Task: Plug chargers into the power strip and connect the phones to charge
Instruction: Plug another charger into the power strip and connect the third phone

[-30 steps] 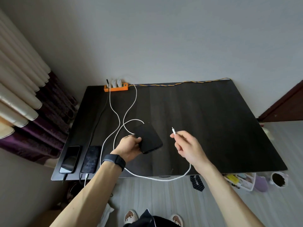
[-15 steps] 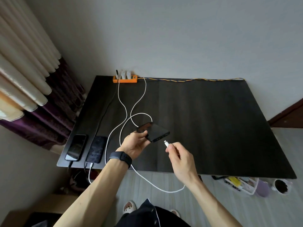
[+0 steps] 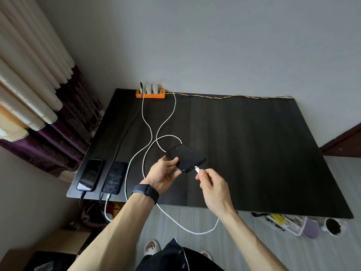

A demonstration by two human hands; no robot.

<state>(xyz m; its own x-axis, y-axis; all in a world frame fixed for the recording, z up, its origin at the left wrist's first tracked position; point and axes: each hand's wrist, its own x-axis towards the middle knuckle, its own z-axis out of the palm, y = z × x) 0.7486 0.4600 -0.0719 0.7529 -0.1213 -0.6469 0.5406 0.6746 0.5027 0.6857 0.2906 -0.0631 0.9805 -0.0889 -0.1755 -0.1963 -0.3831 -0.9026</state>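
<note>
My left hand (image 3: 163, 173) holds a black phone (image 3: 185, 157) above the dark table (image 3: 254, 153), its port end turned toward my right hand. My right hand (image 3: 212, 184) pinches the white cable's plug (image 3: 197, 169), whose tip sits right at the phone's bottom edge. The white cable (image 3: 168, 118) loops across the table back to the orange power strip (image 3: 150, 93) at the far edge, where several chargers are plugged in. Two more dark phones (image 3: 89, 175) (image 3: 114, 178) lie flat at the near left corner with cables at their near ends.
A yellow-blue cord (image 3: 234, 97) runs along the table's far edge by the wall. Curtains (image 3: 29, 94) hang at the left. A white organiser (image 3: 283, 223), a purple cup and a white cup (image 3: 333, 225) stand on the floor at the lower right.
My left hand lifted and tilted the phone, turning its port end to the right. My right hand brought the plug leftward from well clear of the phone to its bottom edge.
</note>
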